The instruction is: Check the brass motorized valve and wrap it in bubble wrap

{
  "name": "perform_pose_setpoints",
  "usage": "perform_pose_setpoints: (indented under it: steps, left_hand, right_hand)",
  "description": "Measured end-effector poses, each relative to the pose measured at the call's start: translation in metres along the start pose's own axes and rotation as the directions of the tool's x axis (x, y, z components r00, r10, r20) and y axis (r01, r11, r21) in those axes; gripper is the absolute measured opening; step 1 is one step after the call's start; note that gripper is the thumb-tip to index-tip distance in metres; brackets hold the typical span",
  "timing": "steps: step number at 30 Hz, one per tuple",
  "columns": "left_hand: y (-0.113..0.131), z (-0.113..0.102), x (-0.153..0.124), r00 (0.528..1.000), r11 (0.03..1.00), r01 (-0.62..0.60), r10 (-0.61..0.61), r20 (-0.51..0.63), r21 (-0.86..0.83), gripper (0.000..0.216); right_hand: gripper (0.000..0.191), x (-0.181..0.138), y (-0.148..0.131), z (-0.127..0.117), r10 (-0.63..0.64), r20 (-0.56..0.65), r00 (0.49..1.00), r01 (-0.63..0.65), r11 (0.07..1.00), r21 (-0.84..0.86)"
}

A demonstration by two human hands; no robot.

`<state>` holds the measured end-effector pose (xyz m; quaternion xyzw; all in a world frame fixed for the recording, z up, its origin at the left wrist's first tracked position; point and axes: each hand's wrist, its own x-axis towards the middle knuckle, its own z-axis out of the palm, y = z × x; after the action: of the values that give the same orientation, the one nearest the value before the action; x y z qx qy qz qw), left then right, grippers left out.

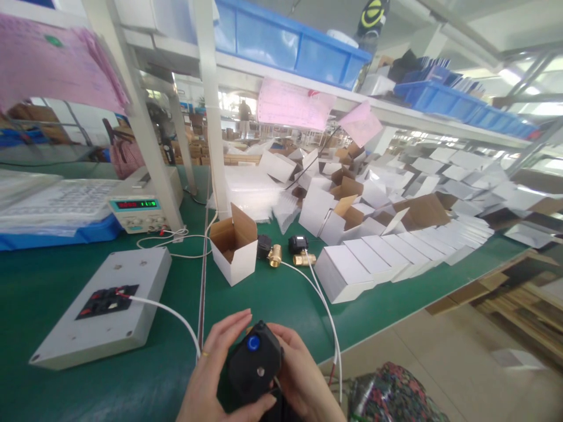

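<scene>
Black plastic actuator housing (254, 366) with a blue button on top: we are holding it low at the near edge of the green bench (272, 299), just in front of us. Our left hand (213, 372) is cupping its left side, fingers curled loosely and thumb under the lower edge; our right hand (301, 375) is wrapping the right side and back. Both hands are closed on the housing, not tightly.

Judgement: we are doing best by keeping the button face turned up to us and the thumbs clear of the button. A white cable (323, 305) is running from near our right hand up to the two brass valves (290, 253) beside the open white carton (234, 249); whether it belongs to the held unit we cannot tell, so we are avoiding any tug. Grey terminal box (103, 308) is sitting well to the left.
</scene>
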<state>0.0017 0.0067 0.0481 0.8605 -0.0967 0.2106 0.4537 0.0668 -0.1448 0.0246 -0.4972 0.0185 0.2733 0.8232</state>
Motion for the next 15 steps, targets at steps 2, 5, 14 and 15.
perform_pose_setpoints:
  steps: [2,5,14,15]
  left_hand:
    - [0.004,-0.008,0.004,0.992,0.993,-0.006,0.020,0.127,-0.116,0.085]
    - [0.009,-0.013,0.008,0.968,0.980,0.006,0.045,0.246,-0.200,0.077]
    - [0.009,-0.001,0.005,0.988,0.988,-0.035,0.057,0.143,-0.150,0.072]
    - [0.009,-0.002,0.005,0.987,0.989,-0.031,0.053,0.151,-0.142,0.071]
  right_hand:
    - [0.061,0.005,-0.010,-0.005,0.121,0.123,0.985,-0.105,0.986,-0.131]
    - [0.050,0.012,-0.012,-0.010,0.206,0.168,0.964,-0.164,0.958,-0.235]
    - [0.062,0.006,-0.014,-0.001,0.184,0.122,0.975,-0.134,0.931,-0.339]
    - [0.063,0.005,-0.015,0.000,0.183,0.123,0.975,-0.132,0.931,-0.341]
